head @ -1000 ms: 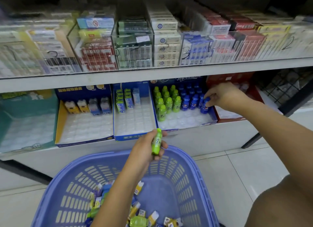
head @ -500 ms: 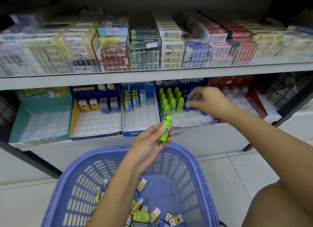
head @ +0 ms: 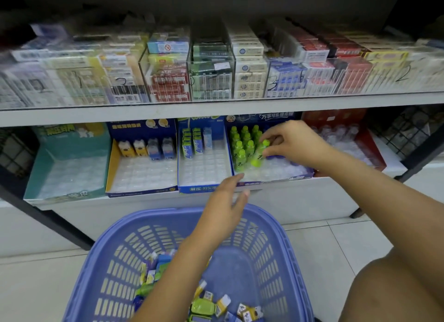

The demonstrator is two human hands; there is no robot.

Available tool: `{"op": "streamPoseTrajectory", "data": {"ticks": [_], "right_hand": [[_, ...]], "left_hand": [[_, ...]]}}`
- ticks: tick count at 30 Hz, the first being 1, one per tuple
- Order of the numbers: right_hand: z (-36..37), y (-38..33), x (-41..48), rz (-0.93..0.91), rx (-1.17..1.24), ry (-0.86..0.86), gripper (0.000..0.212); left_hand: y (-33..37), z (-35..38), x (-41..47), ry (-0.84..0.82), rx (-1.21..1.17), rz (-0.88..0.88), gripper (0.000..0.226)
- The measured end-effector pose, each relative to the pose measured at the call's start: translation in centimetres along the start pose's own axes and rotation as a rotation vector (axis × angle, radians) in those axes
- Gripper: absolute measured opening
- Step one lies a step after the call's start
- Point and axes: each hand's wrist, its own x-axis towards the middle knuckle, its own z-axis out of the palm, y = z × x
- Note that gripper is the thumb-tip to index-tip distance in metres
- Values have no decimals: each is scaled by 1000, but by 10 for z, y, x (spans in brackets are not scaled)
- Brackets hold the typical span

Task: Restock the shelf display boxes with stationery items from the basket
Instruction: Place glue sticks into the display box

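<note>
The right hand (head: 295,143) pinches in its grip a small green bottle-shaped plastic item (head: 260,153), tilted over the dark-blue cardboard display box (head: 295,176). The left hand (head: 223,216) hovers released and empty above the purple plastic basket (head: 156,213). Most tray slots (head: 144,175) are unfilled and many loose items (head: 204,306) lie in the basket, so restocking looks far from finished.

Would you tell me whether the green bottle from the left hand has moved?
Yes: the green bottle went forward from in front of the shelf edge into the display box, where the right hand grips it.
</note>
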Motion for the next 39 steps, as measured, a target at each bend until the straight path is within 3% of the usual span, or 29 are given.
{"op": "streamPoseTrajectory", "data": {"ticks": [3,9,16,19,23,27,30,34,39], "right_hand": [[9,15,11,-32,-188,30,32],[35,14,28,-75,-342,-65,34],[43,11,35,-28,-376,-145,36],[43,11,33,4,-351,-147,39],[42,8,24,2,-336,-106,41],[48,-4,7,-84,-435,14,39],[73,-22,-18,-155,-341,-209,25],[144,-38,-57,-234,-373,-614,32],[243,-46,-90,-177,-275,-855,37]], "left_hand": [[-7,11,-3,-108,371,138,59],[-11,18,-1,-114,653,208,62],[-13,18,1,-108,653,219,62],[-8,12,0,-123,547,198,58],[-3,-11,-9,-27,317,162,39],[-23,-33,-21,-26,230,-28,19],[-58,-40,-42,-200,333,-223,15],[-116,-47,-85,-500,603,-419,25],[-168,-59,-137,-828,751,-616,36]]}}
